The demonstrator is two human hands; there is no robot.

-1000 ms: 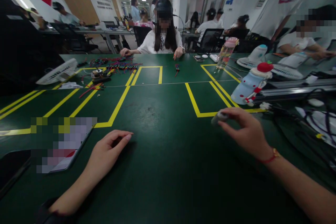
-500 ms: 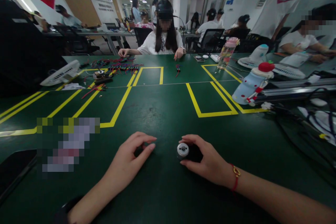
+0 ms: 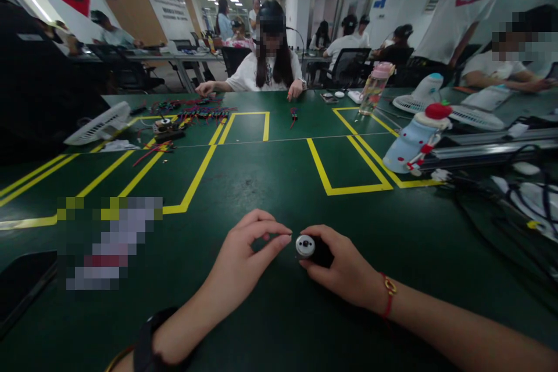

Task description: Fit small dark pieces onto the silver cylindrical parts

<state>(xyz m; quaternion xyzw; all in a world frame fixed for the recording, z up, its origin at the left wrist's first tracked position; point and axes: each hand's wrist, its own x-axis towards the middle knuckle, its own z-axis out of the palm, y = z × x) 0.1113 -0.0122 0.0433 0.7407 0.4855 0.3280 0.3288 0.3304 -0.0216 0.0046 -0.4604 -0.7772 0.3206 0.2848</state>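
Observation:
My right hand [image 3: 344, 264] grips a small black cylindrical motor [image 3: 310, 247] with a silver round end face that points left, low over the green table [image 3: 270, 174]. My left hand [image 3: 246, 258] is just left of it, thumb and forefinger pinched together near the silver end. Whether they hold a small part between them I cannot tell. A red bracelet is on my right wrist and a dark band on my left.
Yellow tape boxes [image 3: 349, 168] mark the table ahead. A blue bottle with a red cap [image 3: 416, 136] lies at right beside cables [image 3: 514, 203]. A white fan [image 3: 100, 124] and coloured wires [image 3: 196, 110] sit far left. A person [image 3: 270, 58] works opposite. A dark phone [image 3: 21, 282] lies at left.
My right hand came from the right yellow box to the near centre of the table with the motor. My left hand moved right until its fingertips nearly meet the motor's silver end.

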